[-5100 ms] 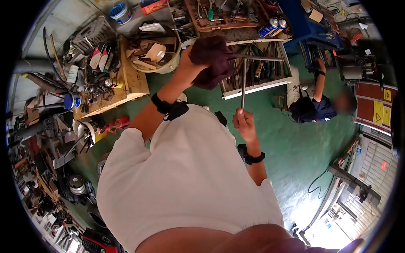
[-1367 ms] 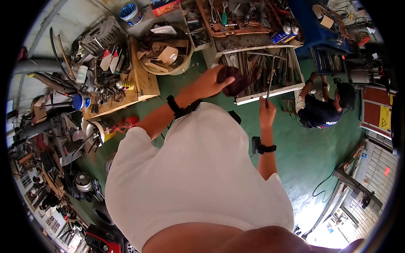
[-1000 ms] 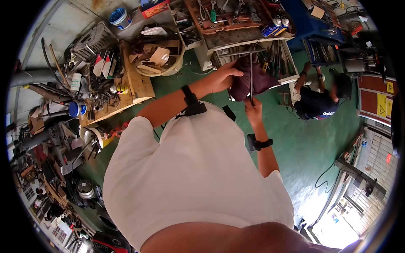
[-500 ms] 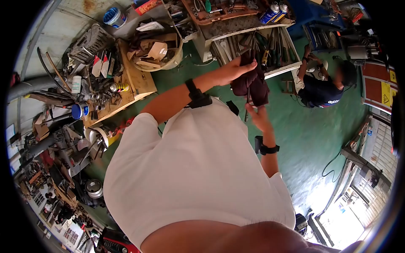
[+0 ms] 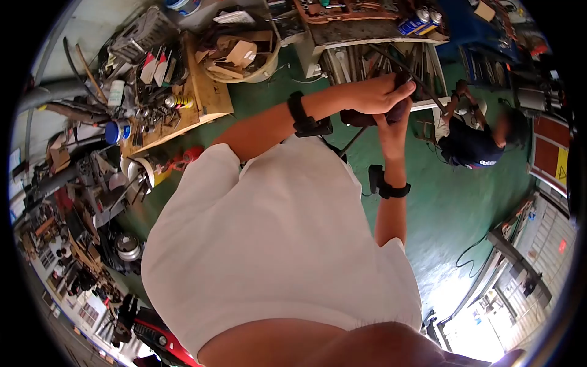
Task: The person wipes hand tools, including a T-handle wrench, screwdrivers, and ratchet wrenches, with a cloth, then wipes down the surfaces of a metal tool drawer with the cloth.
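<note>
My left hand [image 5: 384,93] is closed round a dark maroon cloth [image 5: 359,118], thumb on top, in front of an open drawer of tools [image 5: 431,101]. Just below and touching the same cloth is my right hand [image 5: 394,127], its fingers wrapped against it and partly hidden. A T-shaped metal bar passes through the cloth: its crosspiece [image 5: 426,92] slants over the drawer, and the thin end of its rod [image 5: 353,142] sticks out at the lower left. The part of the rod between my hands is hidden.
A co-worker [image 5: 469,142] crouches at the right by a blue cabinet. Behind the drawer lie an orange tool tray [image 5: 348,13] and spray cans [image 5: 414,23]. To the left stand a scrap-filled tub [image 5: 244,78] and a cluttered wooden bench [image 5: 211,101].
The bar has turned from near upright to a slant, its crosspiece now showing over the drawer. My hands have come together on the cloth, my left moving right and my right moving up.
</note>
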`<move>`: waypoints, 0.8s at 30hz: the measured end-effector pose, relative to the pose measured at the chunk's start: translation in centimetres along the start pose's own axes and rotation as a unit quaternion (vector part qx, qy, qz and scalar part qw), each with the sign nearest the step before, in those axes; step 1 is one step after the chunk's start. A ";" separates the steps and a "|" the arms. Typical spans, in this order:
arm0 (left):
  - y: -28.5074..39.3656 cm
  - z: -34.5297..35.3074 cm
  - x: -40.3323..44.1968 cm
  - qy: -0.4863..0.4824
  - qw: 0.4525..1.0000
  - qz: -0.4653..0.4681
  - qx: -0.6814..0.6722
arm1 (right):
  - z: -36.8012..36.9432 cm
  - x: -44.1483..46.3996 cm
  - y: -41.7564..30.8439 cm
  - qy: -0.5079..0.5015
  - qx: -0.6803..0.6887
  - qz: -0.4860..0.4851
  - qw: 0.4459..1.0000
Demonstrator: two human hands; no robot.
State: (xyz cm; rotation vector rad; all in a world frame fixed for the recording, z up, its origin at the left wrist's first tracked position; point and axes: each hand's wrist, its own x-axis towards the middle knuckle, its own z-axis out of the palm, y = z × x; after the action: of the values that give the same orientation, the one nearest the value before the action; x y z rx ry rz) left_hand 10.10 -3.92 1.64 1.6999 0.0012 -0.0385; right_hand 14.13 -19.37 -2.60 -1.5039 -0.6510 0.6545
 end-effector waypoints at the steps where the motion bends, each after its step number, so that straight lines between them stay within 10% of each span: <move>1: -0.5 0.1 0.1 0.006 1.000 -0.005 0.000 | 0.4 -0.1 0.5 0.012 0.029 -0.008 0.999; 5: -1.8 0.4 -0.7 0.006 0.960 -0.033 0.277 | 0.9 0.0 2.5 0.020 0.062 -0.001 0.998; 14: -5.0 0.3 -6.9 0.150 0.959 -0.091 0.220 | -1.2 1.9 0.9 0.155 0.214 0.067 0.962; 16: -4.9 -1.2 -8.4 -0.137 0.970 -0.146 0.135 | -1.6 2.5 1.5 0.182 0.105 0.044 0.977; 21: -7.7 0.9 -8.6 0.044 0.987 0.038 0.150 | 0.5 4.3 -0.9 0.172 0.250 0.026 0.953; 24: -6.1 0.7 -8.6 0.080 0.976 -0.088 0.185 | 2.0 4.8 -1.7 0.176 0.264 -0.002 0.948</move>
State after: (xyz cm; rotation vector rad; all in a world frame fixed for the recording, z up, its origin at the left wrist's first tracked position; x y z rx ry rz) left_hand 1.35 -3.63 -4.32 2.0680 0.2799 -0.0348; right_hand 15.86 -14.47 -1.06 -1.0740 -0.1787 0.4882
